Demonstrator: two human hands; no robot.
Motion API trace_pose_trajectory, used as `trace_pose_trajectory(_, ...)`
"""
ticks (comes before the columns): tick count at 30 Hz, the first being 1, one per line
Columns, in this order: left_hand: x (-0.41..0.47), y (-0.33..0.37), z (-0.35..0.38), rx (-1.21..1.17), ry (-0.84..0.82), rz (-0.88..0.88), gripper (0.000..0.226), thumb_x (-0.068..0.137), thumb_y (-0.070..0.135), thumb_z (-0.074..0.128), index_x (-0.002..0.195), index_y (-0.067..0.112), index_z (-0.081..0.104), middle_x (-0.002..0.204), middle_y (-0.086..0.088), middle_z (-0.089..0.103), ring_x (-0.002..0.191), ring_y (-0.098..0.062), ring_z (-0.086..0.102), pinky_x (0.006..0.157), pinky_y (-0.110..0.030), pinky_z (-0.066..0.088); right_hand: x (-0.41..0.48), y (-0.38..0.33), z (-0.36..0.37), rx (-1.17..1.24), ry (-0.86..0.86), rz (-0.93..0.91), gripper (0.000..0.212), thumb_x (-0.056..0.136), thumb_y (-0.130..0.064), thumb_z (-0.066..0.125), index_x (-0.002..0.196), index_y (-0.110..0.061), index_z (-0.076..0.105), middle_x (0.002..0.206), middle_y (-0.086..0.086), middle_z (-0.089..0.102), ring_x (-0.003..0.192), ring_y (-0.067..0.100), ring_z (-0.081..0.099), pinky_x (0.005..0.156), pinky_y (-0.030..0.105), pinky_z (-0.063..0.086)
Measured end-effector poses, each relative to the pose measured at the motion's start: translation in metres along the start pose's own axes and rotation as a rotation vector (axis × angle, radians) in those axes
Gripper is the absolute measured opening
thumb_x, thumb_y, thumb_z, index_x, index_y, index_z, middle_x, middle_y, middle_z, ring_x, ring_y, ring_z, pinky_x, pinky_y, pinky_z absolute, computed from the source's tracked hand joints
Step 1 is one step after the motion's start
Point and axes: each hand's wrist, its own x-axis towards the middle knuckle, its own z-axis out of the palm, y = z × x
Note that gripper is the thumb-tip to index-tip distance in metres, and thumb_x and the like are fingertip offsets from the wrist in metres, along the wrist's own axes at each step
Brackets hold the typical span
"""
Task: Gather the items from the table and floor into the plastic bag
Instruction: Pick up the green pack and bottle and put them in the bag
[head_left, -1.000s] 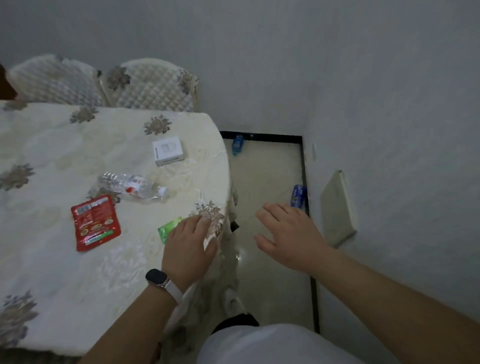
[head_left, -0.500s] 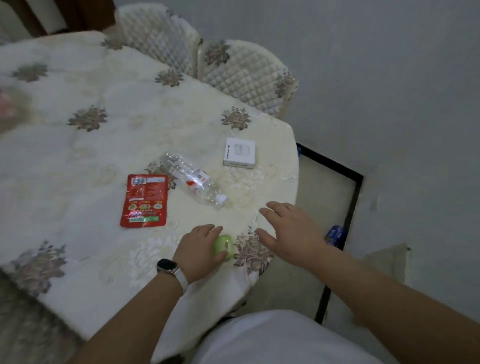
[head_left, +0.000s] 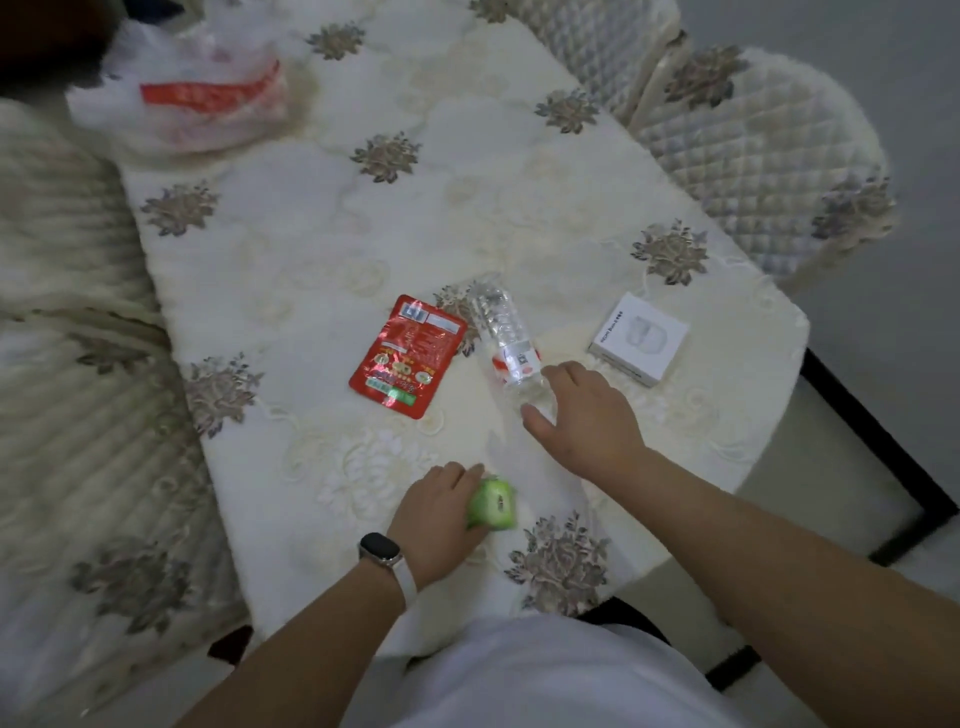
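Note:
My left hand (head_left: 436, 517) holds a small green packet (head_left: 493, 504) just above the table's near edge. My right hand (head_left: 587, 415) lies over the cap end of a clear plastic bottle (head_left: 506, 332) that rests on its side; its fingers are spread around the bottle, and I cannot see whether they grip it. A red snack pouch (head_left: 408, 356) lies flat left of the bottle. A white box (head_left: 639, 338) sits to the right, near the table edge. The white plastic bag (head_left: 187, 88) with red print lies at the far left corner of the table.
The table (head_left: 322, 234) has a cream cloth with brown flower patterns. Quilted chair backs (head_left: 753, 150) stand at the far right. Another covered chair (head_left: 62, 332) is at the left. Pale floor with a black border strip (head_left: 878, 441) shows at the right.
The view swung left from the floor to the table, bringing the plastic bag into sight. My left hand picked up the green packet. My right hand moved onto the bottle.

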Motion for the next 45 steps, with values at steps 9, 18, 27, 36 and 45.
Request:
trace_pose_trajectory(9,-0.005,0.038,-0.011,-0.435,0.233,-0.667,0.02,0.086,0.028,0.069,0.102,0.018,0.061,0.094,0.002,0.053,0.08,-0.018,0.055,0.067,-0.028,0.044,0.092,0.003,0.016,0.294,-0.206,0.003,0.087,0.084,-0.057,0.063,0.149,-0.012,0.026,0.134,0.012,0.046,0.12,0.032,0.048,0.086,0.041,0.044)
trace_pose_trajectory(18,-0.025,0.061,-0.035,-0.77,0.546,-0.995,0.016,0.087,0.021,0.069,0.079,0.025,0.055,0.076,0.002,0.06,0.06,-0.005,0.052,0.05,-0.016,0.037,0.129,-0.015,0.027,0.393,-0.292,0.117,0.102,0.078,-0.045,0.075,0.152,-0.009,0.015,0.142,0.019,0.038,0.128,0.039,0.041,0.097,0.045,0.041)
trace_pose_trajectory(27,-0.043,0.054,-0.037,-0.837,0.679,-0.977,0.022,0.086,0.017,0.07,0.083,0.031,0.054,0.079,0.006,0.063,0.067,-0.004,0.055,0.055,-0.011,0.04,0.099,-0.023,0.016,0.488,-0.306,0.122,0.09,0.058,-0.047,0.067,0.137,-0.018,0.037,0.123,0.008,0.056,0.107,0.031,0.059,0.088,0.045,0.051)
trace_pose_trajectory(36,-0.124,0.008,-0.031,-0.992,0.828,-0.866,0.012,0.088,0.015,0.068,0.088,0.02,0.058,0.076,0.005,0.06,0.065,-0.005,0.053,0.054,-0.01,0.039,-0.007,-0.119,0.012,0.595,-0.273,-0.043,0.064,0.072,-0.03,0.077,0.127,-0.029,0.043,0.104,-0.009,0.06,0.09,0.014,0.061,0.073,0.03,0.045)
trace_pose_trajectory(45,-0.314,-0.102,-0.032,-1.131,1.114,-0.817,0.013,0.086,0.019,0.071,0.087,0.028,0.062,0.086,0.005,0.069,0.077,-0.011,0.064,0.069,-0.027,0.051,-0.123,-0.311,0.031,0.543,-0.27,-0.192,0.074,0.079,-0.028,0.074,0.142,-0.017,0.035,0.123,0.002,0.054,0.106,0.021,0.055,0.079,0.027,0.038)
